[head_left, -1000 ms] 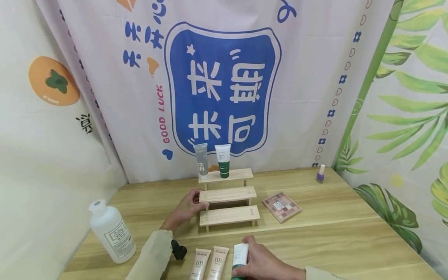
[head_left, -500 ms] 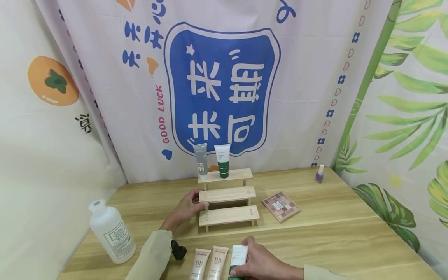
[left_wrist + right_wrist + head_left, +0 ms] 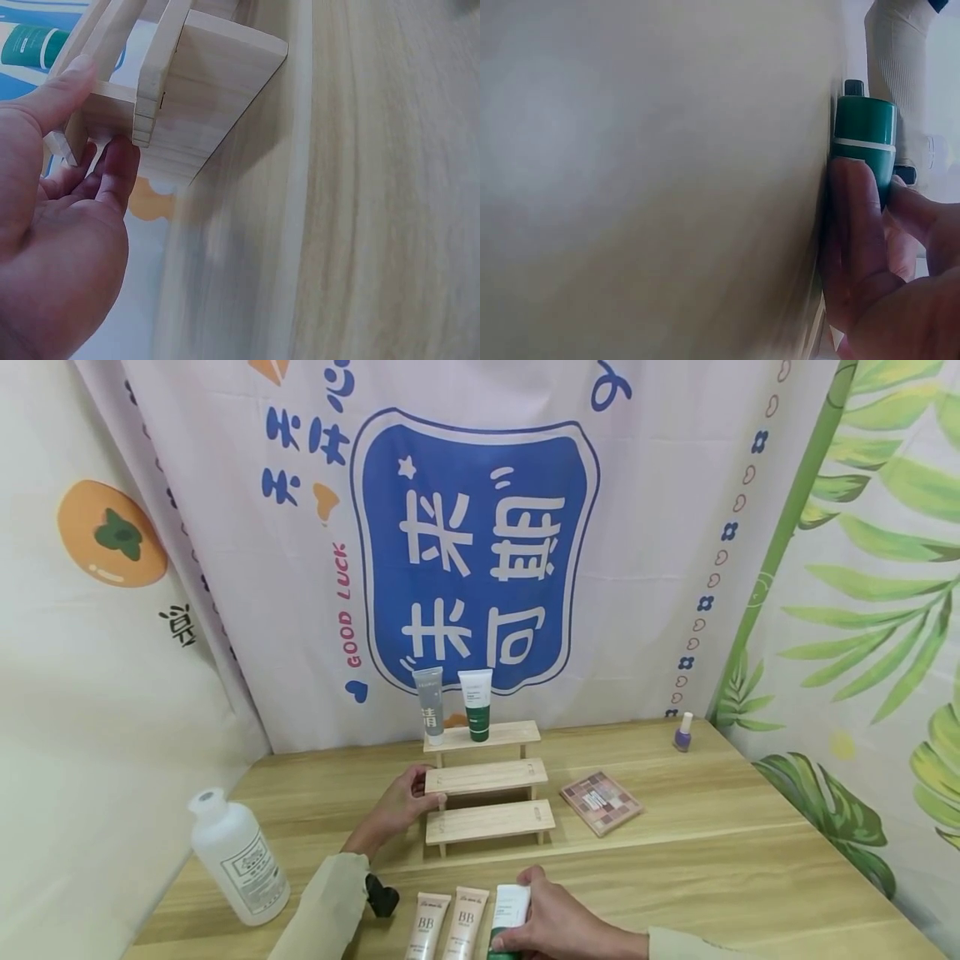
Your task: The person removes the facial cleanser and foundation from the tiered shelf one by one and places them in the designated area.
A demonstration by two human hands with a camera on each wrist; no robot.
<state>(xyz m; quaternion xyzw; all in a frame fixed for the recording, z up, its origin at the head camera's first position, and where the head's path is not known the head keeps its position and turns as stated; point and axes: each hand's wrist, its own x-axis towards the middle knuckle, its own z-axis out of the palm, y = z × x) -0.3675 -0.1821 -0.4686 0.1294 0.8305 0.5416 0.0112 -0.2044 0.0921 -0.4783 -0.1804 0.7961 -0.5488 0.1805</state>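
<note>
your left hand [image 3: 396, 803] pinched the wooden stand [image 3: 491, 777]. your right hand [image 3: 558, 920] gripped a white-and-green tube [image 3: 512, 907] — in front of the stand.

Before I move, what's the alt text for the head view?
Right hand holds a green-white tube beside two beige tubes; left hand grips a wooden step stand with two other tubes standing on top. On the table: bottle, palette, nail polish.

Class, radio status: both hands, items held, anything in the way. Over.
Left hand gripping pale wooden three-step stand. Right hand holding white-and-green squeeze tube, beside peach BB tube. No obstacle seen between tube and stand.
</note>
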